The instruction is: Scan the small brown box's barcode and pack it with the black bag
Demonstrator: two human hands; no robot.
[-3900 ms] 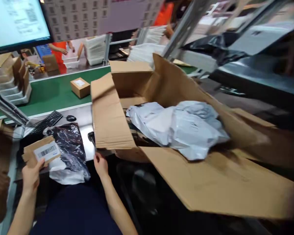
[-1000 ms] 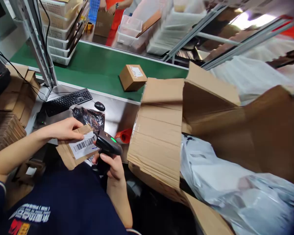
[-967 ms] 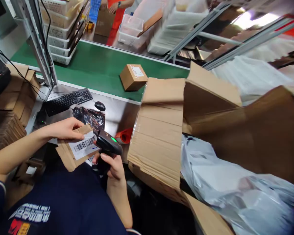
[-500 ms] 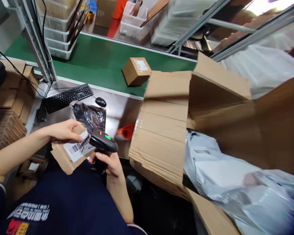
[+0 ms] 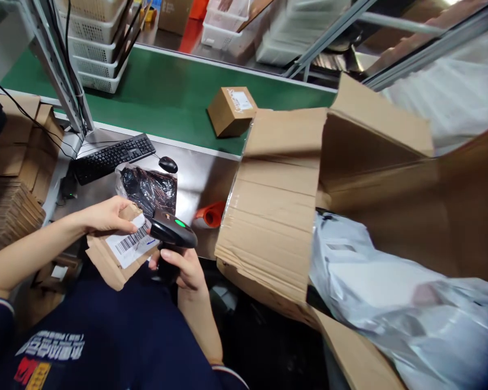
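My left hand (image 5: 106, 215) grips a flat brown cardboard packet (image 5: 106, 260) with a white barcode label (image 5: 130, 245), held over my lap. My right hand (image 5: 183, 269) is wrapped round the handle of a black barcode scanner (image 5: 171, 231) whose green light is on; its head points at the label from the right, almost touching it. Just behind the packet, a dark item in a clear plastic bag (image 5: 148, 188) lies on the steel worktop.
A large open cardboard box (image 5: 276, 206) holding grey poly mailers (image 5: 390, 292) fills the right. A keyboard (image 5: 111, 157), mouse (image 5: 168, 164) and orange object (image 5: 209, 214) lie on the worktop. A small labelled box (image 5: 231, 110) sits on the green conveyor (image 5: 162, 97). Stacked flat cartons (image 5: 8, 206) stand left.
The scanner was picked up by my right hand and brought to the packet's label. Over the last second both hands stay nearly still; the view has tilted slightly.
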